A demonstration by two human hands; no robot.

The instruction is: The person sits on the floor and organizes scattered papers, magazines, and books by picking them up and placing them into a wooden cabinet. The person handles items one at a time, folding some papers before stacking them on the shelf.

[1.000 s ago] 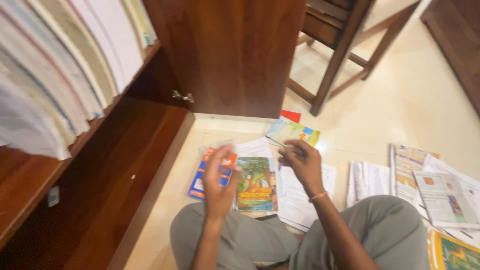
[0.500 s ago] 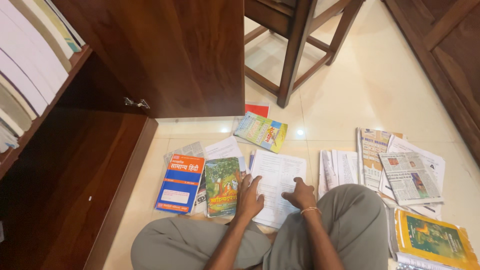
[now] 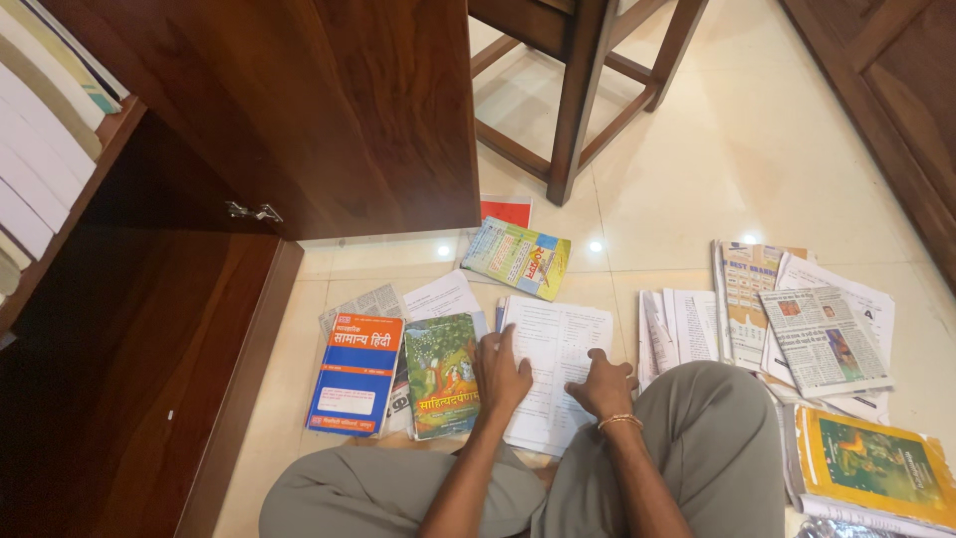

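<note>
Both hands rest flat on a stack of white printed paper sheets (image 3: 554,349) lying on the cream tiled floor (image 3: 717,169) in front of the seated person's grey-trousered knees. Left hand (image 3: 501,374): fingers spread, palm down on the near-left part of the stack, index finger pointing up the page; it grips nothing. Right hand (image 3: 604,387): loosely curled, knuckles up, pressing on the near-right edge of the stack, a thin gold bangle (image 3: 619,421) at the wrist; whether it pinches a sheet cannot be told.

Positions taken from the paper stack:
- Touching its left edge: a green picture-cover paperback (image 3: 442,374), face up.
- Further left, just beside that paperback: a blue and orange paperback (image 3: 356,374), face up, lying partly over loose newsprint.
- Just beyond the far edge: a thin green and yellow booklet (image 3: 518,257), tilted, with a red card or cover (image 3: 506,210) partly under it.
- To the right, near: folded newspapers (image 3: 787,319) in overlapping piles.
- Further right and nearer the person: a yellow-bordered book with a green picture cover (image 3: 871,468), on top of other papers.
- Beyond, well apart: dark wooden chair legs (image 3: 573,100) standing on the floor.
- To the left: an open dark wooden cabinet (image 3: 149,379), its door (image 3: 329,110) swung out; the lower compartment shows bare wood, the shelf above carries upright books (image 3: 40,130).
</note>
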